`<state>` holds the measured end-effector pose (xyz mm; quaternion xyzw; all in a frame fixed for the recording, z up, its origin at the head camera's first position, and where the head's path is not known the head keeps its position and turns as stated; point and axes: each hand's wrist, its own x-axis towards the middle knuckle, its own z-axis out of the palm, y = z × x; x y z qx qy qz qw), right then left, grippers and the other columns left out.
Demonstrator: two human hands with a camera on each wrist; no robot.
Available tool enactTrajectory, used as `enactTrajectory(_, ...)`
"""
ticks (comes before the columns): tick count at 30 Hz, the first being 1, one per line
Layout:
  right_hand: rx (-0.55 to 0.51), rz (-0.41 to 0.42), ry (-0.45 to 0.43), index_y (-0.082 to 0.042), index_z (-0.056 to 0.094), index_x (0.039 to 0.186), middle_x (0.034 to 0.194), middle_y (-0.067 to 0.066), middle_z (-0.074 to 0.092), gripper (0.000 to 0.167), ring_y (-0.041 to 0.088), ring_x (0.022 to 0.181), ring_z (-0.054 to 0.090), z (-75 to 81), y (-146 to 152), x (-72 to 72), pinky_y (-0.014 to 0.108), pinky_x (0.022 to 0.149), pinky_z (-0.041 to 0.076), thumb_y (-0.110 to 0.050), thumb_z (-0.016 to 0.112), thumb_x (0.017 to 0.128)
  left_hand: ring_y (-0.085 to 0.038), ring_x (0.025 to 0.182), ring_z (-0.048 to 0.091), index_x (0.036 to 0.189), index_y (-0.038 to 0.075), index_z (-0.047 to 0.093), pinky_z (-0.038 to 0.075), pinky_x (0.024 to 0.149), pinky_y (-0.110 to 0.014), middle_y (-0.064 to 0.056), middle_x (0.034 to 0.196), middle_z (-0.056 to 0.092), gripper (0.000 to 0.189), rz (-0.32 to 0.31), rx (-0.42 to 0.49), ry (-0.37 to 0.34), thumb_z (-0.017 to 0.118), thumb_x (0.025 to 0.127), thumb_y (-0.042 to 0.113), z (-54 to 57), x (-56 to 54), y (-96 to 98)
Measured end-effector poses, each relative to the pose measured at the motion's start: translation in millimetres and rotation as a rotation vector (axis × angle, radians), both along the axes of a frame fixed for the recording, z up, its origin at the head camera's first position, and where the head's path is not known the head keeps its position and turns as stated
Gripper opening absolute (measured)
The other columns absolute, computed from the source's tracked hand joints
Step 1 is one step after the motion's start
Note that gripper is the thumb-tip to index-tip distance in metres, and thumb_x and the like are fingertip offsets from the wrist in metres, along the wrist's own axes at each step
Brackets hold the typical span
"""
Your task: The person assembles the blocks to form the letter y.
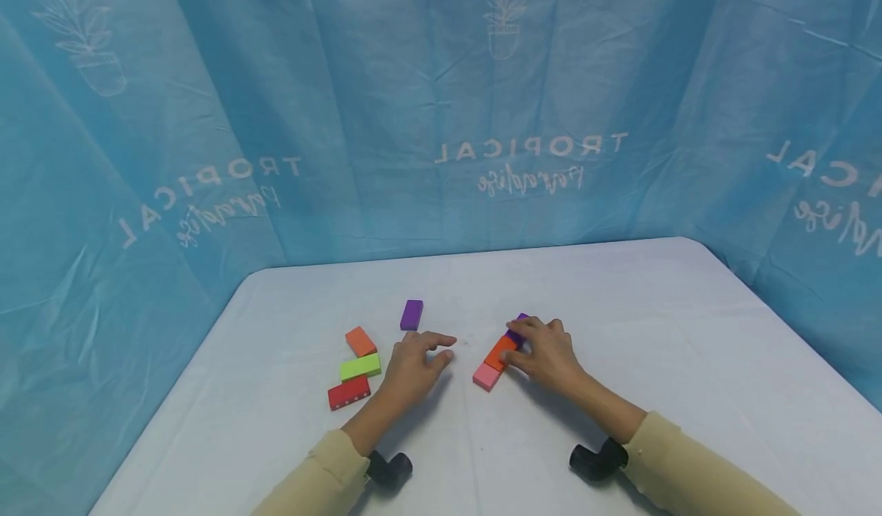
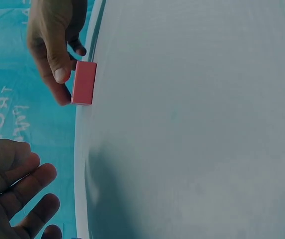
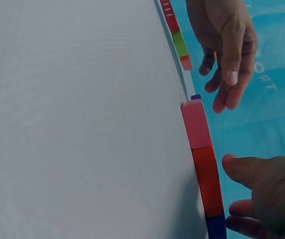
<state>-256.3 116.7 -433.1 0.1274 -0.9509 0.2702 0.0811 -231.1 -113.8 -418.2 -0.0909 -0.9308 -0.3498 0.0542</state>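
Left hand (image 1: 416, 364) relaxed, empty; right hand (image 1: 547, 354) at block row (image 1: 499, 354), grip unclear. Purple block (image 1: 411, 315) at left hand's 12 o'clock, green block (image 1: 360, 367) at 9.

Head view bright, evenly lit | wrist views dimmer, bluish | soft shadows below my forearms (image 1: 606, 403) on the worktop (image 1: 620, 309) | my left fingers (image 2: 30, 186) dark in left wrist view

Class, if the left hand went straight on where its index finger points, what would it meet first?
Probably the orange block near the right hand, though depth is unclear and the left hand might pass above it.
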Motion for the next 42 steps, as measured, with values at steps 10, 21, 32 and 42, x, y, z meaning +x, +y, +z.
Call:
enactTrajectory(10, 0.032, 0.023, 0.038, -0.01, 0.063, 0.124, 0.134, 0.008, 0.057, 0.054, 0.029, 0.105, 0.047, -5.4, -4.8, -0.9, 0.04, 0.079, 0.038, -0.033, 0.075, 0.077, -0.018, 0.102, 0.055, 0.112, 0.02, 0.068, 0.042, 0.087, -0.039, 0.0, 0.109, 0.068, 0.024, 0.009, 0.026, 0.005, 0.063, 0.089, 0.021, -1.2, 0.3, -7.1)
enactTrajectory(21, 0.061, 0.019, 0.037, -0.011, 0.062, 0.125, 0.133, 0.006, 0.058, 0.054, 0.027, 0.102, 0.046, -5.9, -7.6, -0.9, 0.041, 0.08, 0.037, -0.033, 0.075, 0.078, -0.02, 0.112, 0.054, 0.114, 0.022, 0.067, 0.042, 0.095, -0.045, 0.001, 0.114, 0.066, 0.024, 0.028, 0.036, -0.022, 0.062, 0.09, 0.022, 4.5, 0.5, -11.8)
enactTrajectory(32, 0.073, 0.015, 0.039, -0.01, 0.061, 0.126, 0.134, 0.006, 0.057, 0.053, 0.027, 0.101, 0.045, -4.7, -4.4, -2.0, 0.041, 0.08, 0.037, -0.032, 0.074, 0.078, -0.024, 0.109, 0.057, 0.114, 0.018, 0.068, 0.048, 0.091, -0.043, -0.002, 0.113, 0.066, 0.026, 0.066, 0.067, 0.009, 0.064, 0.088, 0.018, 16.7, 13.4, -49.9)
enactTrajectory(42, 0.062, 0.016, 0.024, -0.01, 0.061, 0.126, 0.134, 0.006, 0.057, 0.053, 0.028, 0.103, 0.045, -5.4, -5.6, -1.3, 0.041, 0.081, 0.038, -0.032, 0.074, 0.079, -0.025, 0.112, 0.052, 0.116, 0.014, 0.067, 0.043, 0.094, -0.049, -0.007, 0.114, 0.066, 0.028, 0.126, 0.007, -0.041, 0.062, 0.088, 0.018, 26.0, 23.2, -87.3)
